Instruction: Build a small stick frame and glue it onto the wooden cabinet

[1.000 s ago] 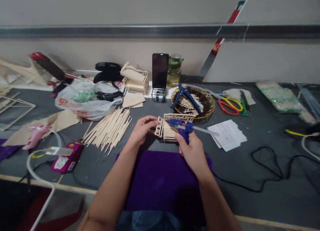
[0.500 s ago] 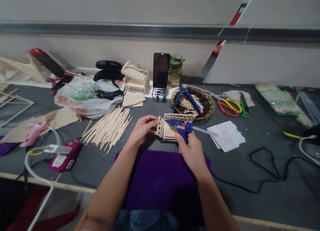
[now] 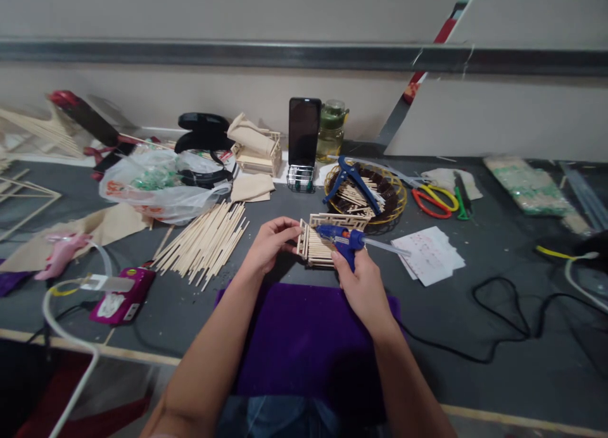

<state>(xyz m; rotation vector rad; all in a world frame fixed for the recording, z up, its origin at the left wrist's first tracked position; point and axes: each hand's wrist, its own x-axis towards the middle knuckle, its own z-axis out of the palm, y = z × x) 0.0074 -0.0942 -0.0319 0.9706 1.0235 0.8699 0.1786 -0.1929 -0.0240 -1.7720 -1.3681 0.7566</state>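
Note:
In the middle of the head view is a small frame of wooden sticks [image 3: 319, 251], with a slatted base and raised stick sides. My left hand [image 3: 274, 240] pinches its left end piece between thumb and fingers. My right hand [image 3: 360, 280] is wrapped round the handle of a blue hot glue gun [image 3: 342, 237]. The gun's nozzle points left, over the frame near its left end piece. A clear glue stick [image 3: 387, 246] juts out of the gun's back. Part of the frame's right side is hidden behind the gun and my right hand.
Loose wooden sticks [image 3: 204, 242] lie left of my hands. Behind stand a phone [image 3: 304, 131] in a wire holder, a jar [image 3: 331, 131] and a wicker basket [image 3: 396, 200] with blue cutters [image 3: 356, 178]. White papers [image 3: 430, 256] and a black cord [image 3: 456, 350] lie to the right; a purple cloth [image 3: 308, 337] is in front.
The view has shifted slightly. My hands, the glue gun and the stick frame keep nearly the same positions relative to each other.

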